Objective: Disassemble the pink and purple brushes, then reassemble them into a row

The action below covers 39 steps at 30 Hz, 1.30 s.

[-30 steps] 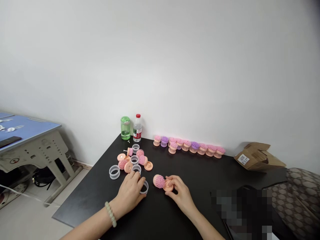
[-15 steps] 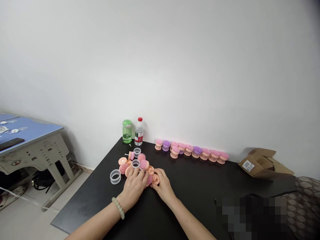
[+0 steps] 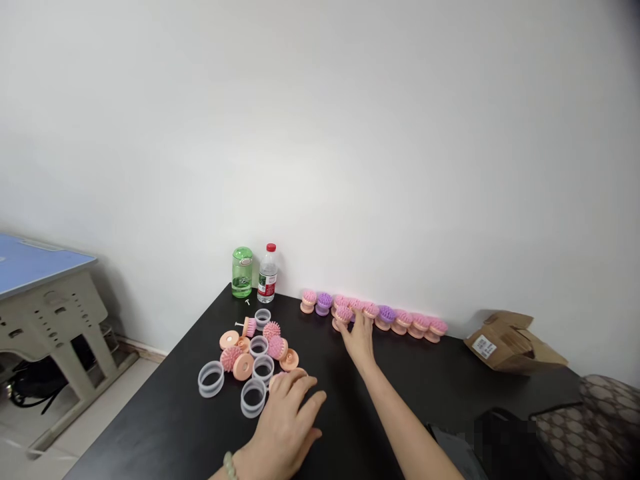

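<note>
My right hand reaches to the row by the wall, thumb and fingers closed round a pink scalp massage brush that stands in front of the others. My left hand is over the near table, fingers spread and holding nothing. It partly hides loose parts beneath it. Left of it lie clear plastic rings, peach round bases and pink bristle heads. A pink bristle head with a screw sticking out lies on its side further back.
Several pink and purple brushes line the wall. A green bottle and a red-capped water bottle stand at the back left corner. An open cardboard box is at the right, near a patterned fabric.
My right hand has left the loose parts and moved right and away to the row of brushes. My left hand has lifted off the parts and come nearer, fingers spreading. The view has shifted.
</note>
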Each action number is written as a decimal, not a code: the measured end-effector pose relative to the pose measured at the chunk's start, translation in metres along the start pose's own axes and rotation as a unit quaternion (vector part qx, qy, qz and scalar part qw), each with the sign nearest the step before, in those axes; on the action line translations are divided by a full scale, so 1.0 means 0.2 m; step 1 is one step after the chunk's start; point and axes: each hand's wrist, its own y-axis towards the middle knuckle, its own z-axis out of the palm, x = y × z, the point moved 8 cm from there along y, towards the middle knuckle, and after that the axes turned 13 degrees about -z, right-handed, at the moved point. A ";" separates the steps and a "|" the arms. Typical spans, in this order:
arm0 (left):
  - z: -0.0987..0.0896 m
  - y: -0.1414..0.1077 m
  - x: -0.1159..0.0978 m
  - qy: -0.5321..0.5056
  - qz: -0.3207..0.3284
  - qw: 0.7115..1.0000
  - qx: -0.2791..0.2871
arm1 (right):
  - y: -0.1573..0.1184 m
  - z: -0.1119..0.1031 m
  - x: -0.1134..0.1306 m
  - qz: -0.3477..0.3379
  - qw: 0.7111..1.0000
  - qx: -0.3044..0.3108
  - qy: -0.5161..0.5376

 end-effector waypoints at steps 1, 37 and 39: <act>0.01 -0.01 0.00 -0.009 0.014 1.000 -0.008 | 0.04 0.01 -0.04 0.013 1.000 -0.003 -0.007; 0.07 0.05 -0.02 -0.145 -0.090 0.985 -0.012 | -0.64 -0.20 0.54 0.212 0.885 0.098 0.403; 0.10 0.04 0.03 -0.164 -0.132 0.977 0.024 | -0.65 -0.21 0.55 0.202 0.889 0.117 0.395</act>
